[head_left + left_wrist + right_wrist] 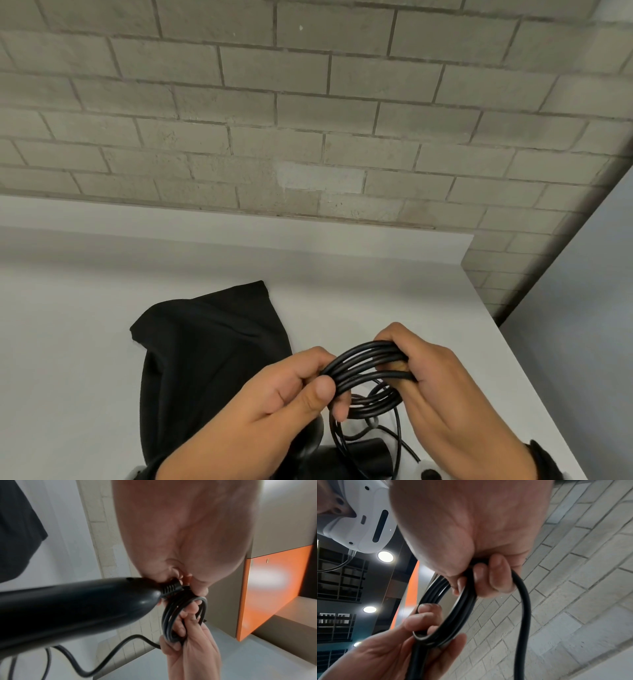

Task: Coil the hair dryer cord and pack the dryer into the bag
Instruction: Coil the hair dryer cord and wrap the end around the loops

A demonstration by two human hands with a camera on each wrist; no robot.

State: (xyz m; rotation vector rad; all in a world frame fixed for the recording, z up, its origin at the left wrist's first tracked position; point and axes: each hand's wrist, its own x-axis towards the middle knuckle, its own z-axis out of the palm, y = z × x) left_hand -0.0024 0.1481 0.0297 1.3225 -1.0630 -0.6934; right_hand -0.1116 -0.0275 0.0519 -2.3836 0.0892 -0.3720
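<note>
- Black round cord (368, 363), wound into several loops that lie side by side, held up above the white tabletop (102, 308) between both hands.
- Left hand (274, 407) clenched on the left side of the coil, thumb pressing the strands from the front; grip grasping the cord.
- Right hand (435, 387) curled round the right side of the same coil, fingers wrapped over the strands; grip also grasping the cord.
- One loose strand dropping from the coil in a wide curve toward the tabletop, seen in the right wrist view as a single arc (524, 601) beside the bundle.
- Hair dryer (68, 612) black, smooth and glossy, with a rounded handle end and a ribbed strain relief (171, 588) where the cord goes in; very close under the left hand in the left wrist view.
- In the head view only a dark part of the dryer (363, 452) visible, low at the frame edge, below the hands.
- Black cloth bag (205, 342) lying flat and wrinkled on the tabletop, left of the hands, apart from the coil.
- Grey brick wall (308, 102) behind the tabletop.
</note>
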